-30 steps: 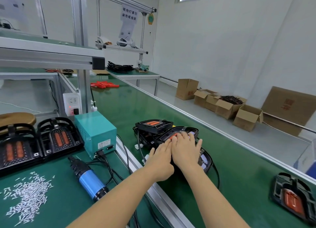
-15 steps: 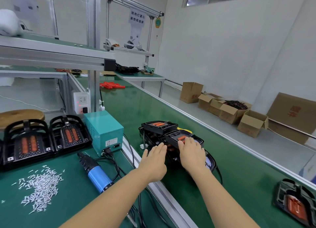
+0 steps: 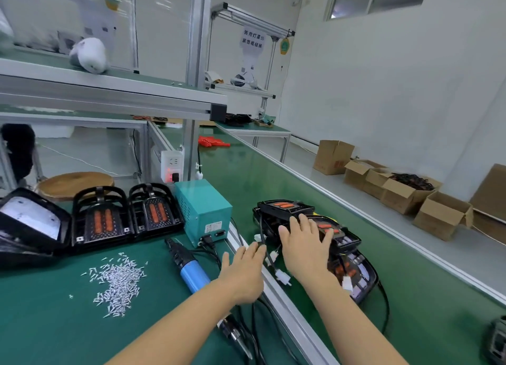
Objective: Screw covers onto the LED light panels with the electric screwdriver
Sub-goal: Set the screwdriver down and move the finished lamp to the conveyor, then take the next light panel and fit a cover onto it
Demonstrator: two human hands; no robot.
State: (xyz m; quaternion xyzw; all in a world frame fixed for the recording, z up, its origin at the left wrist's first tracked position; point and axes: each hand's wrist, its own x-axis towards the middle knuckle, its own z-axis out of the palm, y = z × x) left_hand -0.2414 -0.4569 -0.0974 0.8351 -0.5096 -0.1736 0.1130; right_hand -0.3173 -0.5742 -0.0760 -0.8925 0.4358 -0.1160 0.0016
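Green-matted surface [image 3: 49,323] under you, conveyor belt [image 3: 273,178] alongside, white-walled room with open cardboard boxes [image 3: 438,214] on the floor. Hanging sign [image 3: 253,40] carries Chinese characters, too blurred to read. Stacked LED light panels [image 3: 347,241] sit on the belt, partly hidden beneath your right hand [image 3: 305,251], fingers spread flat on them. Your left hand [image 3: 242,273] hovers relaxed, fingers apart, covering the middle of the blue electric screwdriver [image 3: 191,273]. Loose screws [image 3: 117,282] lie left of it.
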